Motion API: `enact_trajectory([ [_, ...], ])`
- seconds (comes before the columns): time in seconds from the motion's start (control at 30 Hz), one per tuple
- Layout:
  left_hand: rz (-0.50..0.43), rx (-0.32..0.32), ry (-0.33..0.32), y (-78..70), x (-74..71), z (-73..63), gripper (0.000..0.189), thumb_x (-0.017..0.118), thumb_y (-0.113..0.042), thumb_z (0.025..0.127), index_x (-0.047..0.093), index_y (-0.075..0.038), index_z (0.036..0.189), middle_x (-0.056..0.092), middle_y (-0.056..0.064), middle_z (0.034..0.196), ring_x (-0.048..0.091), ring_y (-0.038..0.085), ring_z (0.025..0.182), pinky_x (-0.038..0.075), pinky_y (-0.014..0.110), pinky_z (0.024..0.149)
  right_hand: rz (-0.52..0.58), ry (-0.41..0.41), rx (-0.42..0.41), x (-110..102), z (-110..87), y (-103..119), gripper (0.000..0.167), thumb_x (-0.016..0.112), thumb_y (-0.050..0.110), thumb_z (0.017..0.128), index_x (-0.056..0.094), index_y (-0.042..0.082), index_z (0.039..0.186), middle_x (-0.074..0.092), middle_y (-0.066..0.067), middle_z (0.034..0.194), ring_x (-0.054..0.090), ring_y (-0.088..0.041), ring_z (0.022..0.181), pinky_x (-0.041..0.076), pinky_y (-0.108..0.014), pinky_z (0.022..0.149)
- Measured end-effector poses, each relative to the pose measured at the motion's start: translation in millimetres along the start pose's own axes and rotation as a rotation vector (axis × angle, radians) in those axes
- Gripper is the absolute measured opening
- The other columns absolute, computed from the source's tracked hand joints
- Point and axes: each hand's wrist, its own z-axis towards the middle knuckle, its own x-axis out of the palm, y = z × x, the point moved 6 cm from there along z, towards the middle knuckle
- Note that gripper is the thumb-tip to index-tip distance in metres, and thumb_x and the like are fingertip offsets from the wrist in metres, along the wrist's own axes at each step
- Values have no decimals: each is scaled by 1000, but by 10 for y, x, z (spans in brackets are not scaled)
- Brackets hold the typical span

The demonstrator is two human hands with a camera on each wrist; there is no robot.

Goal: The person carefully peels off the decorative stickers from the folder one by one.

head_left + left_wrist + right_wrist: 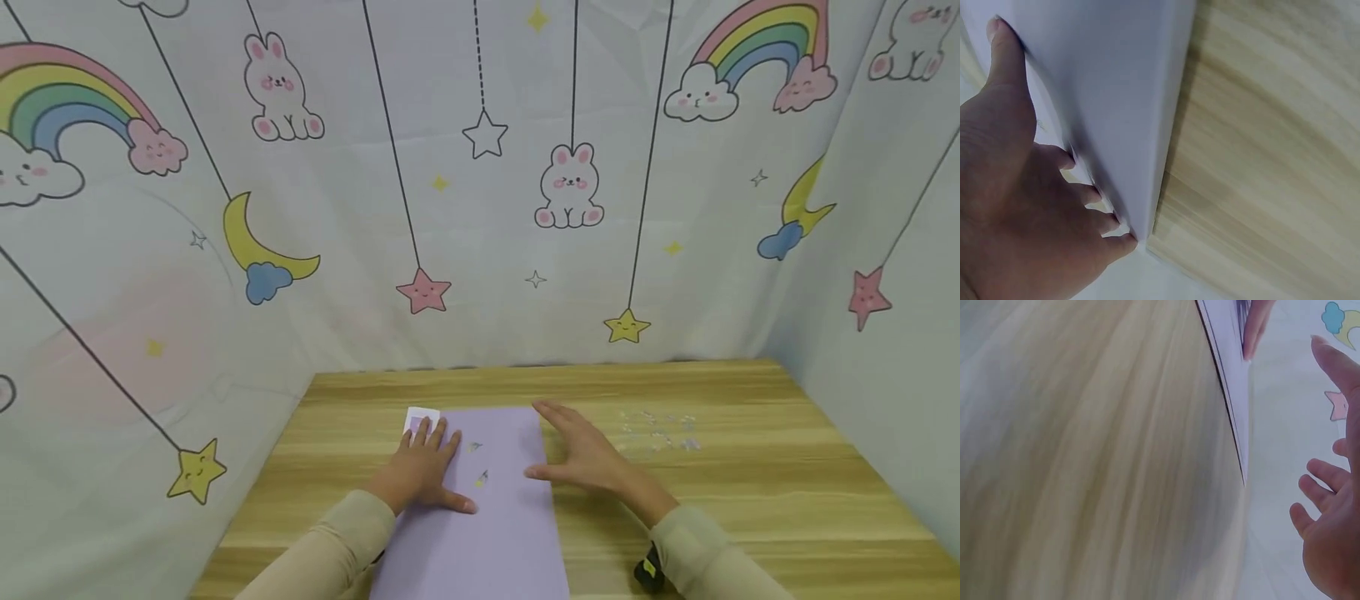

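A flat lilac sheet or folder [495, 533] lies lengthwise on the table, with two small yellow-and-dark marks or stickers on its upper half. My left hand [426, 471] rests on its upper left part, fingers spread straight. Those fingertips also touch a small white card with a purple patch [422, 414] at the far left corner, partly hidden by them. In the left wrist view the left hand [1041, 194] lies flat along the lilac surface [1116, 81]. My right hand [581, 454] hovers at the right edge, thumb and fingers apart, holding nothing.
Several tiny clear or pale pieces [660, 432] lie scattered on the wood-grain table [750, 500] at the right. A black object [648, 573] sits by the right sleeve, partly hidden. A white cloth backdrop [495, 250] with cartoon prints surrounds the table.
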Motion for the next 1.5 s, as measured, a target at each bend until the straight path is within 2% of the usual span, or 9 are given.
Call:
enact_trajectory([
  [0.17, 11, -29, 11, -3, 27, -33, 128, 74, -87, 72, 39, -5, 163, 25, 29, 170, 18, 52, 157, 21, 67, 124, 55, 30, 21, 209, 140, 92, 99, 82, 63, 86, 43, 13, 163, 46, -10, 164, 41, -35, 151, 37, -61, 118],
  [0.27, 31, -36, 21, -22, -24, -61, 124, 76, -83, 73, 40, -5, 163, 26, 27, 170, 19, 50, 158, 22, 66, 124, 92, 39, 43, 310, 216, 141, 95, 79, 63, 88, 45, 14, 162, 48, -8, 162, 42, -33, 151, 36, -60, 119],
  [0.43, 28, -14, 11, -2, 85, 29, 129, 70, -90, 73, 38, -5, 164, 23, 28, 171, 16, 52, 158, 19, 67, 124, 174, 51, 88, 454, 280, 164, 86, 78, 61, 90, 51, 13, 157, 52, -7, 159, 44, -33, 150, 35, -60, 120],
  [0.5, 26, -7, 7, 17, 135, 64, 132, 67, -93, 71, 36, -4, 164, 22, 29, 171, 14, 52, 158, 17, 69, 124, 197, 55, 84, 509, 322, 175, 82, 79, 57, 92, 54, 11, 155, 54, -7, 157, 46, -32, 148, 37, -58, 119],
  [0.73, 40, -32, 36, -30, 7, 22, 129, 72, -88, 72, 36, -6, 165, 22, 26, 172, 15, 49, 159, 18, 66, 125, 216, 60, 5, 636, 550, 261, 63, 77, 41, 99, 61, 3, 145, 62, -10, 147, 55, -32, 139, 44, -55, 114],
  [0.97, 65, 0, 12, 128, 322, 245, 142, 58, -102, 65, 31, -7, 167, 18, 28, 172, 11, 53, 158, 15, 71, 123, 185, 89, -29, 722, 674, 290, 47, 77, 29, 98, 68, 0, 133, 67, -12, 131, 63, -32, 122, 50, -54, 104],
  [1.13, 77, -13, 15, 139, 376, 272, 142, 58, -102, 65, 29, -9, 168, 16, 26, 174, 10, 51, 159, 15, 71, 123, 182, 72, -13, 797, 716, 214, 35, 82, 21, 93, 74, 1, 122, 69, -10, 120, 63, -30, 114, 51, -52, 100],
  [1.23, 90, -13, 23, 105, 328, 225, 142, 56, -103, 66, 29, -8, 168, 16, 27, 173, 11, 52, 159, 16, 70, 123, 172, 63, 0, 831, 746, 180, 30, 83, 18, 91, 76, 4, 117, 69, -7, 118, 61, -28, 114, 50, -51, 100],
  [1.5, 94, -68, 63, -71, 16, 17, 129, 69, -90, 73, 32, -10, 167, 20, 22, 174, 15, 46, 160, 20, 63, 125, 80, 57, -71, 840, 798, 239, 18, 84, 9, 88, 79, 6, 105, 68, -6, 113, 60, -29, 111, 50, -49, 98],
])
